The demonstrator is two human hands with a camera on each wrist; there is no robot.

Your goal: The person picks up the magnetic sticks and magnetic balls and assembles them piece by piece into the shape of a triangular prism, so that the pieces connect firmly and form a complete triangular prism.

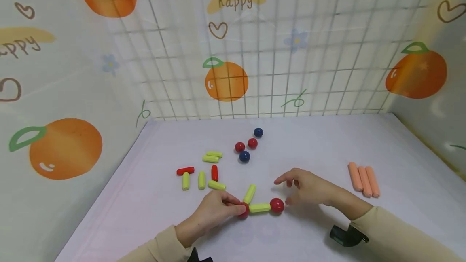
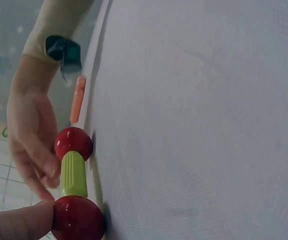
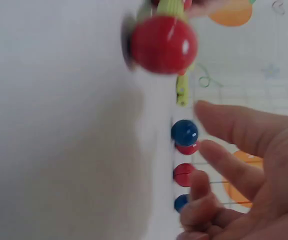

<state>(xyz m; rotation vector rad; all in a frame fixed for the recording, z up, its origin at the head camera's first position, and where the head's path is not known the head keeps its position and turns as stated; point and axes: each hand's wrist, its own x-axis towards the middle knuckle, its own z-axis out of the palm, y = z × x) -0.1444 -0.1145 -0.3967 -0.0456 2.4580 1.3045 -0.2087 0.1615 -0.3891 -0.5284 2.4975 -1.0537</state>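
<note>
My left hand (image 1: 212,210) pinches a red ball (image 1: 244,213) between thumb and fingers, low over the table. A yellow-green ribbed rod (image 1: 259,208) runs from this ball to a second red ball (image 1: 277,206) on the right. Another yellow-green rod (image 1: 249,193) slants up and away from the held ball. In the left wrist view, the thumb presses the near ball (image 2: 78,219), and the rod (image 2: 74,174) lines up with the farther ball (image 2: 74,144). My right hand (image 1: 309,187) hovers just right of the second ball, fingers loosely spread and holding nothing.
Behind the hands lie two blue balls (image 1: 244,157) and two red balls (image 1: 253,143). To the left are several yellow-green rods (image 1: 202,180) and two red rods (image 1: 214,173). Three long peach sticks (image 1: 364,181) lie at the right. A printed curtain (image 1: 174,51) surrounds the table.
</note>
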